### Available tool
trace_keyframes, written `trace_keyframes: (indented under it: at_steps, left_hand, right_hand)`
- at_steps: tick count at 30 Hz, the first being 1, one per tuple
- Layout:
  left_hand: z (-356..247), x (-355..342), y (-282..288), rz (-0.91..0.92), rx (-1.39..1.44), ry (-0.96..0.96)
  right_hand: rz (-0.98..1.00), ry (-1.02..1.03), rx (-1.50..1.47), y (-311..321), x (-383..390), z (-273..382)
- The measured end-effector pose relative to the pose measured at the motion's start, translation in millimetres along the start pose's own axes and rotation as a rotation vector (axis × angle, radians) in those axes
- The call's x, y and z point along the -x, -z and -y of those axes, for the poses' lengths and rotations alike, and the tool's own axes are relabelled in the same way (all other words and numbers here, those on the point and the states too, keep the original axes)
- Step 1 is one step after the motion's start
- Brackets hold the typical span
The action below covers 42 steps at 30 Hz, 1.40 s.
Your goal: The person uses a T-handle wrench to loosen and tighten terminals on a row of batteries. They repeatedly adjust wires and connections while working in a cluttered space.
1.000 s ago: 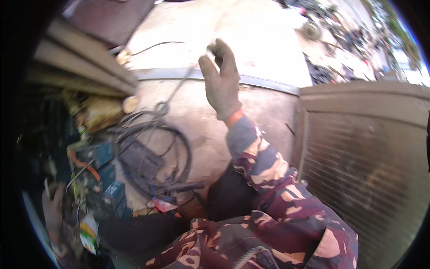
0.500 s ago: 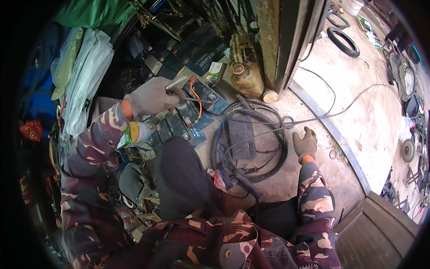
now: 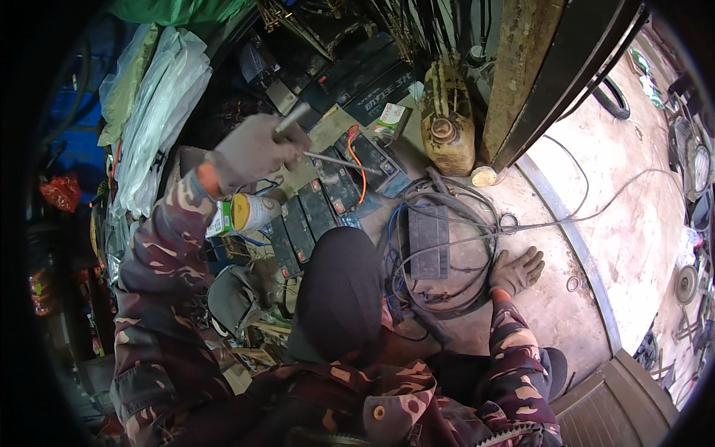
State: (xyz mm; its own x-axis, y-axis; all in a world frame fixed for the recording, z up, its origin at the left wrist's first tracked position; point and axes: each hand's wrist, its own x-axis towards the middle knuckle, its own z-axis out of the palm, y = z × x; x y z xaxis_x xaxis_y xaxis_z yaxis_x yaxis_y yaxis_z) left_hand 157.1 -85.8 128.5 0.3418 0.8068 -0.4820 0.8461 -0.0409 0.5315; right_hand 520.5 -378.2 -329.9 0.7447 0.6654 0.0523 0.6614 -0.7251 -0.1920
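My left hand point(image 3: 257, 153), in a grey glove, is closed round a metal tool whose thick pale end point(image 3: 291, 118) sticks up above the fist. Its thin shaft point(image 3: 339, 159) points right over a black battery point(image 3: 376, 164) with an orange wire point(image 3: 359, 165); whether the tip touches, I cannot tell. More black batteries point(image 3: 313, 212) stand in a row beside it. On the right, my right hand point(image 3: 516, 272), also gloved, has its fingers spread at the floor, beside a loose coil of black cable point(image 3: 493, 257). Inside the coil lies a dark rectangular block point(image 3: 429, 242).
A dirty yellowish jug point(image 3: 449, 145) stands by a wooden post point(image 3: 521, 71). A yellow-lidded tub point(image 3: 253, 212) is below my left hand. A metal strip point(image 3: 570, 223) crosses the floor at right. A black tyre point(image 3: 611, 98) lies beyond it.
The view has shifted, so the scene sits farther right. My right hand has turned and spread its fingers, coming nearer the coil. My left hand has drawn back slightly from the batteries.
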Motion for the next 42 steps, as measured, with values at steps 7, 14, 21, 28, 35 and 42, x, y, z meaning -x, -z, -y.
trace_keyframes:
  at_steps: [7,14,21,28,35,42]
  left_hand:
    - [15.9,-38.2,52.2,-0.100,-0.117,-0.112]
    - [27.0,-58.3,61.6,-0.109,-0.188,-0.020]
    - [31.7,-73.7,62.3,-0.054,-0.207,-0.004]
    - [25.9,-83.2,73.5,0.044,-0.278,-0.021]
    - [9.9,-112.8,87.0,0.245,-0.665,-0.437]
    - [-5.4,-128.2,85.4,0.194,-0.336,0.021]
  right_hand:
    - [-0.034,0.025,-0.008,5.0,-0.3,2.1]
    - [-0.052,0.048,-0.026,8.1,-3.1,2.7]
    - [-0.026,0.028,-0.040,12.0,-3.6,4.3]
    - [-0.022,0.013,-0.059,13.9,-5.6,5.3]
    - [-0.025,0.020,-0.046,16.9,-5.9,7.4]
    - [-0.035,0.022,-0.066,12.1,-7.8,4.8]
